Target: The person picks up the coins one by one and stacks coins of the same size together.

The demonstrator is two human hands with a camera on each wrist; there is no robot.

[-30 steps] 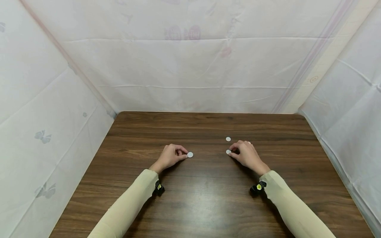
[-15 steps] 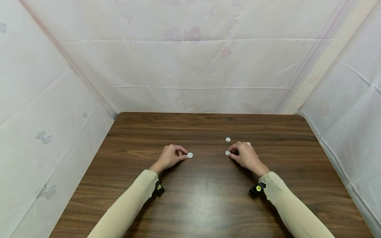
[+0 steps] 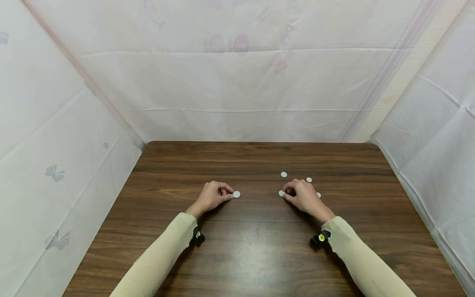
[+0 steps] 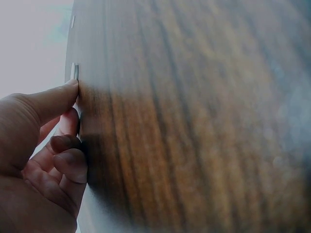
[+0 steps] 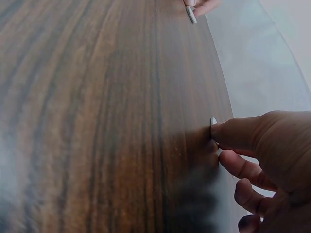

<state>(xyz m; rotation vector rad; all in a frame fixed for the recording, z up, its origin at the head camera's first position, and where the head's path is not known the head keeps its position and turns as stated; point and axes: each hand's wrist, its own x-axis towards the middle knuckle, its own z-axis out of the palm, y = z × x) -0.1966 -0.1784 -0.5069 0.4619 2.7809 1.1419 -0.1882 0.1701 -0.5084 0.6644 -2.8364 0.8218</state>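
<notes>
My left hand [image 3: 212, 195] pinches a small white disc [image 3: 236, 194] between thumb and fingers, low on the brown table. In the left wrist view, the thumb presses the near edge of this thin disc [image 4: 74, 71]. To the right, my right hand [image 3: 306, 198] pinches another white disc [image 3: 281, 193] at its edge. The right wrist view has that disc [image 5: 213, 121] at the thumb tip, on or just above the wood. A third white disc [image 3: 283, 174] lies behind the right hand. What the discs are made of cannot be told.
Two more white discs lie about the right hand: one [image 3: 309, 180] just behind it, the other [image 3: 319, 195] partly hidden by its right side. The wood-grain table [image 3: 237, 255] has rounded far corners. Pale printed sheets [image 3: 237, 82] hang at the back and both sides.
My right hand has shifted slightly left and nearer with its disc, uncovering one disc behind it and part of another at its right. The left hand has stayed practically still.
</notes>
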